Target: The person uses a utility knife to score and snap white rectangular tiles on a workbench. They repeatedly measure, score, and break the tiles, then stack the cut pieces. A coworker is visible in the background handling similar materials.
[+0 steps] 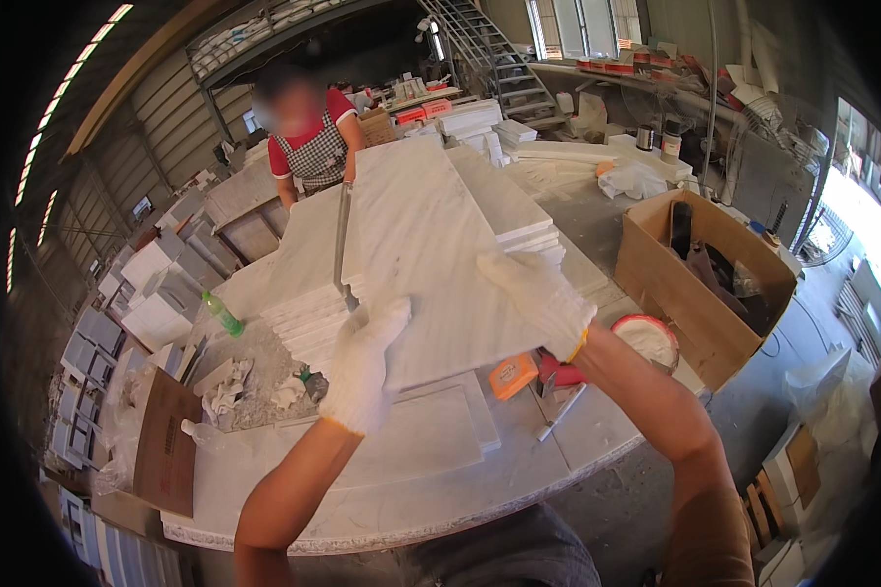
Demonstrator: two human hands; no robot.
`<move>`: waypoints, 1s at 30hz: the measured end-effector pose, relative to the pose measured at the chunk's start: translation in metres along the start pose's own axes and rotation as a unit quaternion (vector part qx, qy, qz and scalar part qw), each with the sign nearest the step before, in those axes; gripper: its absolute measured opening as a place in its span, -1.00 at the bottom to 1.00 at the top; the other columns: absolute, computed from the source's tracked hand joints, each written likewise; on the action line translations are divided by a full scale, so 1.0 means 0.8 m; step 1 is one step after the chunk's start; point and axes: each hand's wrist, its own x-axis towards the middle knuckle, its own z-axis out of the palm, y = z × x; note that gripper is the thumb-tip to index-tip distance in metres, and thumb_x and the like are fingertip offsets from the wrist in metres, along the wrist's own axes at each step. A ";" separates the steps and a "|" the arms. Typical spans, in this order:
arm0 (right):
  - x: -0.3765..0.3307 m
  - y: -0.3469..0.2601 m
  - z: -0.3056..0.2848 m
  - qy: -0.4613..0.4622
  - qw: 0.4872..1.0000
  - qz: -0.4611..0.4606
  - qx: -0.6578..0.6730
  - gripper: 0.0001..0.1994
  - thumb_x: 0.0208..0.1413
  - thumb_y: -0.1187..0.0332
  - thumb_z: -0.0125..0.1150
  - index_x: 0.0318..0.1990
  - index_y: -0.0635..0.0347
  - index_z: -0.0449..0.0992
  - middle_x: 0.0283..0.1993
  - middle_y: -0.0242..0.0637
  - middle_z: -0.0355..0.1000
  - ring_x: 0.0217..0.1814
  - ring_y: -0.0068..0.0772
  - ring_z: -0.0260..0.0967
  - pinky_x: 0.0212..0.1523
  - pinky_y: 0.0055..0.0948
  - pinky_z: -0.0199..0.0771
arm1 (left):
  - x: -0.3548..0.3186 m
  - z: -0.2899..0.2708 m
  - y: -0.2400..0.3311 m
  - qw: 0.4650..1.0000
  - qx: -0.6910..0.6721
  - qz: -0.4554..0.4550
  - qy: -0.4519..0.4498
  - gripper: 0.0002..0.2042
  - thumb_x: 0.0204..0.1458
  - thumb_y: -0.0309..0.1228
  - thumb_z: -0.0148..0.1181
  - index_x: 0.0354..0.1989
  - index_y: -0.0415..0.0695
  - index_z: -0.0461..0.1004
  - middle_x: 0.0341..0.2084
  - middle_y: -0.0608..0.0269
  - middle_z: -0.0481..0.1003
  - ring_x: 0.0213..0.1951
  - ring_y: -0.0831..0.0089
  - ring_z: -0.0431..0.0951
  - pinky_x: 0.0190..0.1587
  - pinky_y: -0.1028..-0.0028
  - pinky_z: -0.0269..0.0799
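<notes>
A long white marble slab [426,254] with faint grey veins is tilted up in front of me, held between both gloved hands. My left hand [365,362], in a white knit glove, is closed on its left edge near the lower corner. On the opposite edge, my right hand [538,298] grips the slab with the fingers laid over its face. A thin grey bar [343,235] runs alongside the slab's left edge. More slabs lie stacked beneath and behind, including a stack [308,328] left of the held piece and another slab [499,196] to its right.
The stone worktable [294,533] has a rough front edge. An orange box [513,376], a tub of white paste [646,342] and an open carton [690,328] are on the right. A green bottle [223,315] stands left. Across the table is a person in a checked apron [318,161].
</notes>
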 end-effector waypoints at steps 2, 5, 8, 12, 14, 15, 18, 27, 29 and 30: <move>0.047 -0.006 -0.028 0.007 1.000 -0.012 -0.004 -0.59 0.28 0.09 0.19 0.03 0.29 0.55 -0.14 -0.37 0.56 -0.16 -0.55 0.50 -0.15 -0.48 0.50 | 0.054 0.008 0.000 1.000 -0.018 0.004 -0.010 -0.61 0.19 -0.38 0.24 0.15 -0.28 0.43 0.01 0.13 0.56 0.01 0.33 0.59 0.07 0.34 0.52; 0.108 -0.025 -0.068 0.026 0.997 -0.003 -0.070 -0.52 0.20 0.02 0.23 0.05 0.27 0.51 -0.11 -0.32 0.51 -0.14 -0.46 0.46 -0.20 -0.34 0.49 | 0.147 0.012 -0.023 0.999 0.030 0.003 0.043 -0.66 0.20 -0.40 0.22 0.11 -0.27 0.44 0.01 0.12 0.55 0.00 0.32 0.59 0.06 0.33 0.51; 0.143 -0.053 -0.098 0.075 0.982 0.043 -0.167 -0.41 0.15 -0.05 0.27 0.14 0.27 0.46 0.00 -0.24 0.50 -0.03 -0.37 0.46 -0.10 -0.28 0.49 | 0.200 0.034 -0.025 0.998 0.052 0.027 -0.009 -0.68 0.22 -0.41 0.20 0.10 -0.26 0.45 0.02 0.11 0.55 0.00 0.31 0.58 0.06 0.32 0.51; 0.204 -0.045 -0.133 0.061 0.978 0.070 -0.188 -0.30 0.12 -0.10 0.27 0.26 0.25 0.40 0.23 -0.13 0.43 0.24 -0.25 0.37 0.16 -0.25 0.37 | 0.248 0.049 -0.029 0.999 0.020 -0.045 0.001 -0.69 0.24 -0.38 0.18 0.10 -0.23 0.44 0.02 0.12 0.54 -0.01 0.28 0.57 0.06 0.28 0.49; 0.229 -0.039 -0.145 0.052 0.977 0.052 -0.199 -0.27 0.11 -0.11 0.27 0.30 0.24 0.38 0.32 -0.09 0.37 0.36 -0.22 0.28 0.27 -0.24 0.27 | 0.262 0.057 -0.029 0.997 -0.006 -0.071 -0.006 -0.68 0.24 -0.36 0.16 0.11 -0.20 0.42 0.03 0.12 0.53 0.00 0.26 0.55 0.06 0.24 0.48; 0.239 -0.032 -0.153 0.041 0.981 0.025 -0.187 -0.26 0.11 -0.12 0.27 0.31 0.23 0.37 0.35 -0.08 0.34 0.41 -0.20 0.24 0.32 -0.24 0.22 | 0.267 0.064 -0.032 0.998 -0.002 -0.070 0.001 -0.68 0.24 -0.34 0.16 0.12 -0.18 0.42 0.04 0.12 0.52 0.02 0.26 0.54 0.07 0.21 0.47; 0.266 -0.021 -0.172 0.024 0.981 0.003 -0.192 -0.27 0.10 -0.10 0.29 0.32 0.22 0.38 0.38 -0.09 0.32 0.45 -0.20 0.20 0.35 -0.23 0.20 | 0.267 0.082 -0.030 0.996 0.010 -0.079 0.030 -0.68 0.24 -0.31 0.16 0.12 -0.11 0.40 0.06 0.14 0.49 0.08 0.24 0.48 0.11 0.10 0.41; 0.302 -0.019 -0.144 0.058 0.972 0.041 -0.223 -0.42 0.19 0.00 0.25 0.24 0.19 0.46 0.19 -0.16 0.48 0.22 -0.25 0.41 0.14 -0.22 0.44 | 0.308 0.057 -0.024 0.994 0.016 -0.100 0.046 -0.72 0.24 -0.33 0.17 0.09 -0.06 0.42 0.00 0.21 0.51 0.02 0.30 0.49 0.09 0.22 0.43; 0.307 -0.010 -0.149 0.094 0.965 0.027 -0.243 -0.46 0.19 0.04 0.24 0.22 0.18 0.48 0.19 -0.18 0.49 0.21 -0.25 0.43 0.13 -0.22 0.45 | 0.308 0.060 -0.026 0.995 0.015 -0.094 0.018 -0.72 0.23 -0.37 0.17 0.11 -0.04 0.44 0.00 0.21 0.51 0.01 0.30 0.48 0.06 0.27 0.46; 0.296 -0.006 -0.172 0.133 0.954 0.025 -0.269 -0.48 0.19 0.05 0.24 0.21 0.18 0.49 0.19 -0.18 0.50 0.20 -0.25 0.44 0.12 -0.22 0.46 | 0.321 0.074 -0.037 0.994 0.009 -0.111 -0.025 -0.72 0.24 -0.35 0.15 0.11 -0.05 0.43 -0.06 0.22 0.53 -0.07 0.32 0.50 -0.04 0.30 0.47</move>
